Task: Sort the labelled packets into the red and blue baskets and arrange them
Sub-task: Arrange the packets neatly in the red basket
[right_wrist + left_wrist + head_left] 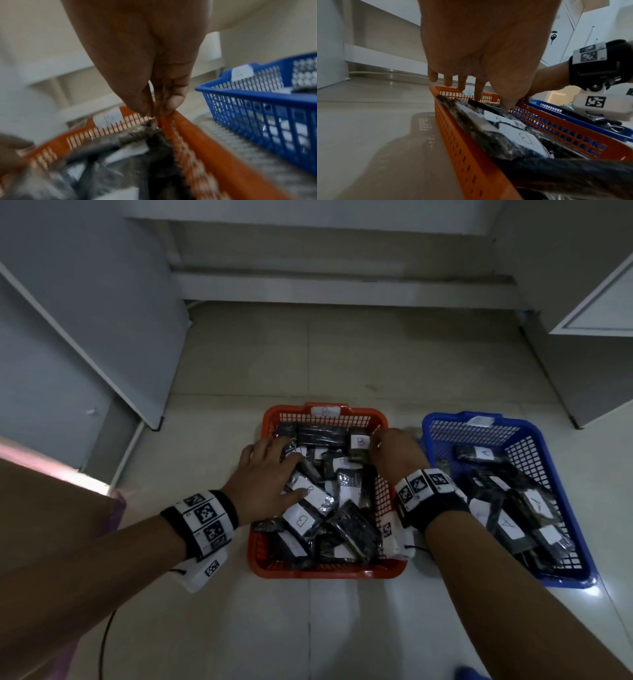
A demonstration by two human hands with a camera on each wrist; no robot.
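Right hand (145, 67) at red basket (197, 135) rim

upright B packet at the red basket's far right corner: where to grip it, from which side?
Judging from the head view, take the upright B packet by its top edge, coming from above. It stands on end against the red basket wall with its labelled top free, while other packets crowd its lower part. The right hand is already there.

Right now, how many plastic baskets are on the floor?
2. The red basket sits in the middle, with both hands in it; the blue basket sits beside it on the person's right. Both hold dark labelled packets. No others show.
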